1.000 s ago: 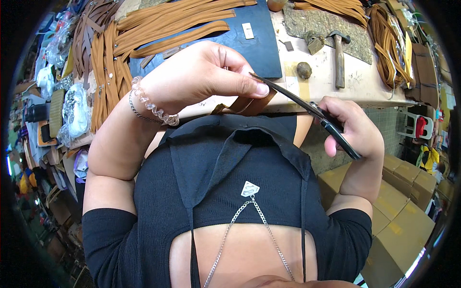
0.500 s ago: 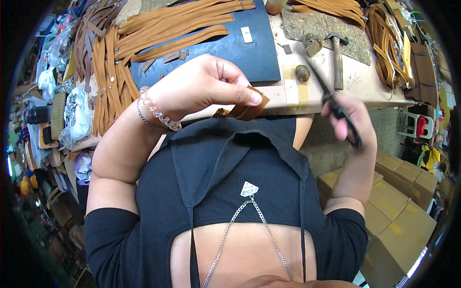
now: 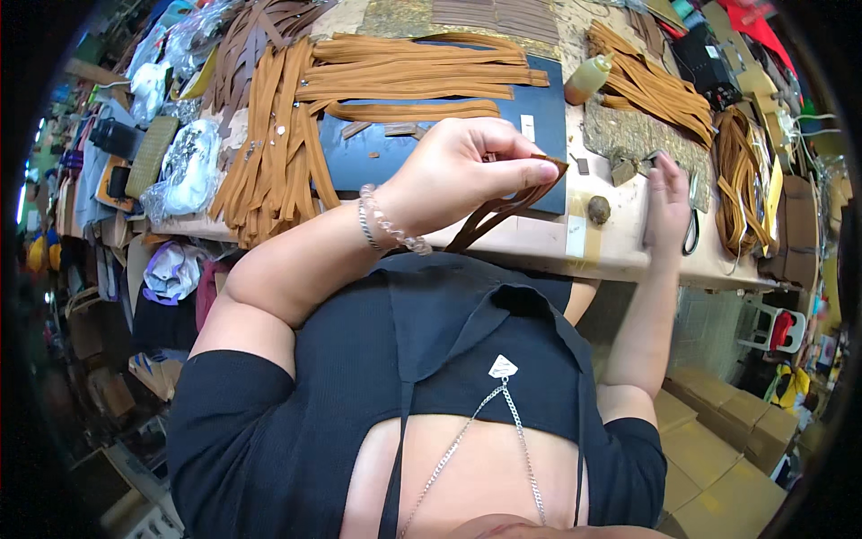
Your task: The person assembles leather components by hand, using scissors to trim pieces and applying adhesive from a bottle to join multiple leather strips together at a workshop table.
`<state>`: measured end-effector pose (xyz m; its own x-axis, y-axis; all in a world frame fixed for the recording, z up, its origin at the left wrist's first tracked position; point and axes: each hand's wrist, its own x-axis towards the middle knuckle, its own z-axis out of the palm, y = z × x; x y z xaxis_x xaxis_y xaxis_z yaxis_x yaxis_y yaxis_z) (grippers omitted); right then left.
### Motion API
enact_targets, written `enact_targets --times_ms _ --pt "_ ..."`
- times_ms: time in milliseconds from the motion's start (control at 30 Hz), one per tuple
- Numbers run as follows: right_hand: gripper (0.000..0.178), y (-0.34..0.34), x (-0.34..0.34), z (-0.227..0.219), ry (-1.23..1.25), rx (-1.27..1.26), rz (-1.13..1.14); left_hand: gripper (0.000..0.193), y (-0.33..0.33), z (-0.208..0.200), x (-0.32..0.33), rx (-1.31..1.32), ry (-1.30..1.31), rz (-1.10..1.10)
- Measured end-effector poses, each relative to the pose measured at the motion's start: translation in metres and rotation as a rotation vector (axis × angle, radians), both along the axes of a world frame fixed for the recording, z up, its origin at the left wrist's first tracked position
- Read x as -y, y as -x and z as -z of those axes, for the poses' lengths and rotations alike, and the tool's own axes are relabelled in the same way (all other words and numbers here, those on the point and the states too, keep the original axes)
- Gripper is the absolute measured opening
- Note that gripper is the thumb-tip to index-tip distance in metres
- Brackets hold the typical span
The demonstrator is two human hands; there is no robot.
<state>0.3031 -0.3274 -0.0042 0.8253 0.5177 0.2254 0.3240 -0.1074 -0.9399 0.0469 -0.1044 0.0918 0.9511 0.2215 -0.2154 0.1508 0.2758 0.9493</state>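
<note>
The thumb and fingers of the left hand pinch the end of a brown strip, which droops past the near edge of the worktop; it looks light, soft and bendy, so a flat pinch near the end should suit it. Off to the side, the right hand is blurred beside the scissors, and I can't tell whether its fingers hold anything.

blue mat: 1 | squeeze bottle: 1 | round lump: 1 | scissors: 1 | bracelets: 2
</note>
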Motion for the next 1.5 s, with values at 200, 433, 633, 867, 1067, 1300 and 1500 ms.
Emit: enact_targets --times_ms 200,433,633,867,1067,1300,1500 --pt "0.051 0.164 -0.099 -0.051 -0.387 -0.262 -0.441 0.013 0.001 0.028 -0.008 0.268 -0.164 -0.250" --pt "0.011 0.162 -0.113 -0.047 -0.210 -0.220 -0.463 0.039 0.051 0.043 -0.049 0.052 0.414 -0.031" --pt "0.016 0.183 -0.129 -0.051 -0.024 -0.135 -0.505 0.032 0.077 0.054 -0.060 -0.051 0.455 -0.014" --pt "0.021 0.196 -0.136 -0.069 0.125 0.285 -0.560 0.028 0.077 0.065 -0.056 -0.024 0.616 -0.055" --pt "0.019 0.194 -0.135 -0.055 0.090 0.471 -0.530 0.022 0.074 0.072 -0.052 -0.058 0.610 -0.001" --pt "0.021 0.190 -0.124 -0.053 0.082 0.330 -0.511 0.021 0.069 0.062 -0.052 -0.191 0.470 -0.012" --pt "0.021 0.183 -0.117 -0.050 0.049 0.148 -0.538 0.017 0.063 0.064 -0.053 -0.134 0.431 -0.024"
